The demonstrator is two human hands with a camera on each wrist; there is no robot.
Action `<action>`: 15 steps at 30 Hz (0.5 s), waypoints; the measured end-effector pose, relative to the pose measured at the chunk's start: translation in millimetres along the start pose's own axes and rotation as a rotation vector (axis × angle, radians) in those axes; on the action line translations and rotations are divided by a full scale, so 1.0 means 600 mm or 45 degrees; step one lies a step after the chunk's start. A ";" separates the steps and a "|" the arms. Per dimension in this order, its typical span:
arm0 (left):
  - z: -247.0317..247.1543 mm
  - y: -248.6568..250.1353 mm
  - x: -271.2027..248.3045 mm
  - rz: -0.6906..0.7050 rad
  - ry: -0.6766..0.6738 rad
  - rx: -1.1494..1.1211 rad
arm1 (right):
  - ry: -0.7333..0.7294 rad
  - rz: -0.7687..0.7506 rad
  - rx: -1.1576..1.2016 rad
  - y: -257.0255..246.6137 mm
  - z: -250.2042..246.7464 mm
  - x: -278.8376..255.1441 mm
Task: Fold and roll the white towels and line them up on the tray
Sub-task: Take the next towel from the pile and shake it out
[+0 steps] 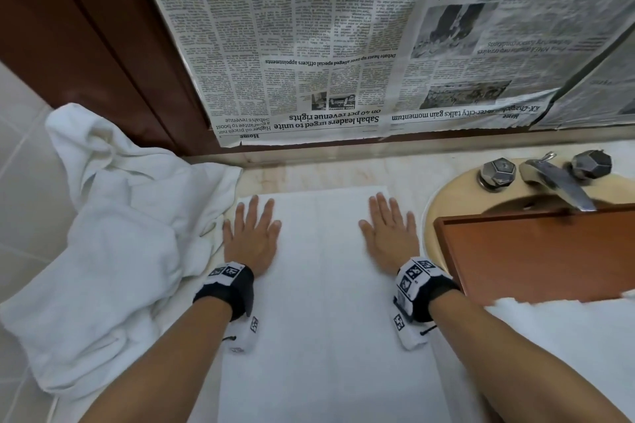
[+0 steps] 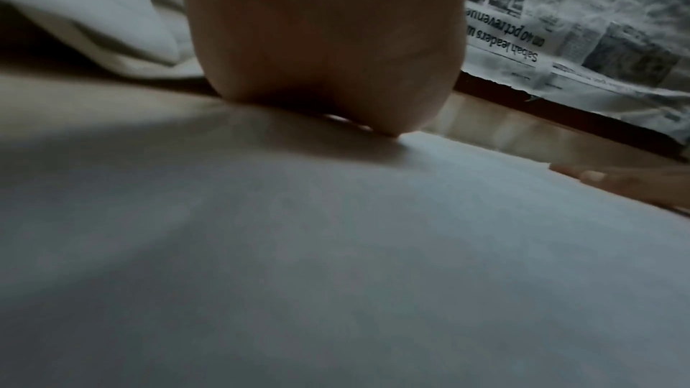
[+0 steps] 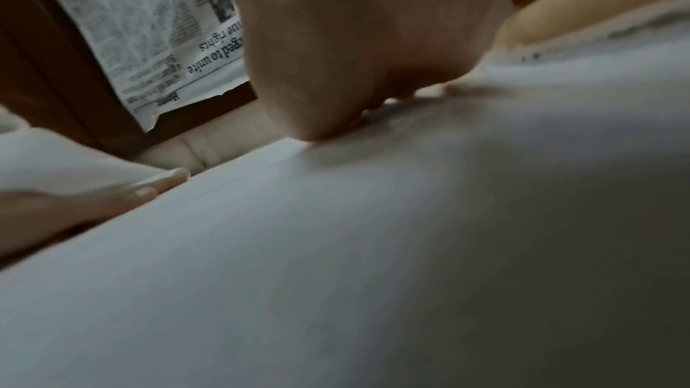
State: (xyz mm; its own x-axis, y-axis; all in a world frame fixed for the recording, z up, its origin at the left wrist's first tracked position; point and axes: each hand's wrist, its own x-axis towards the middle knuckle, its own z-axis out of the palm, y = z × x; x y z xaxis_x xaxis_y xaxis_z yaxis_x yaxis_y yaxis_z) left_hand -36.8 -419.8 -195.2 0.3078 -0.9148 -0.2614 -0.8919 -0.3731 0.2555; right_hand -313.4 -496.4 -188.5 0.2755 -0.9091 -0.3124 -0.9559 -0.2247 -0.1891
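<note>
A white towel [image 1: 319, 285] lies folded into a long flat strip on the counter, running from near the back wall toward me. My left hand [image 1: 252, 233] presses flat on its left side, fingers straight and spread. My right hand [image 1: 390, 233] presses flat on its right side the same way. In the left wrist view the heel of the left hand [image 2: 321, 49] sits on the towel [image 2: 336, 261]. The right wrist view shows the right hand [image 3: 354, 55] on the towel [image 3: 373, 247]. A brown wooden tray [image 1: 536, 251] rests over the basin at the right.
A heap of crumpled white towels [image 1: 113, 233] lies at the left on the counter. A beige basin [image 1: 453, 192] with a metal tap [image 1: 556, 178] and two knobs sits at the back right. Newspaper [image 1: 343, 45] covers the wall behind.
</note>
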 end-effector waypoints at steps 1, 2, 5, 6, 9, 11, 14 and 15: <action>-0.004 0.001 -0.003 0.009 -0.007 -0.011 | 0.003 0.026 0.001 0.002 -0.004 -0.004; -0.009 0.006 -0.012 0.033 -0.013 -0.028 | 0.013 0.026 0.001 0.000 -0.006 -0.012; -0.005 0.030 -0.067 0.148 -0.022 -0.098 | 0.047 -0.165 0.015 -0.025 0.007 -0.066; 0.004 0.040 -0.092 0.171 -0.042 -0.117 | 0.038 -0.253 0.015 -0.039 0.019 -0.090; 0.041 0.062 -0.147 0.229 -0.105 -0.045 | -0.024 -0.415 -0.020 -0.074 0.061 -0.136; 0.057 0.055 -0.157 0.223 -0.082 0.020 | -0.002 -0.389 -0.023 -0.077 0.071 -0.141; 0.048 0.018 -0.149 0.094 -0.027 0.011 | -0.028 -0.265 -0.060 -0.046 0.056 -0.130; 0.043 0.002 -0.144 0.036 -0.039 0.017 | -0.044 -0.219 -0.062 -0.030 0.048 -0.127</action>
State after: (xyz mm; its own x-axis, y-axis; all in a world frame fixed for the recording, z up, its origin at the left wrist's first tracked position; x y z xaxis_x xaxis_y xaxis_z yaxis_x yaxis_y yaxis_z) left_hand -72.8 -337.0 -196.1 0.2720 -0.9198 -0.2828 -0.9047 -0.3446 0.2506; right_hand -314.3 -413.0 -188.4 0.4382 -0.8433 -0.3112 -0.8978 -0.3937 -0.1972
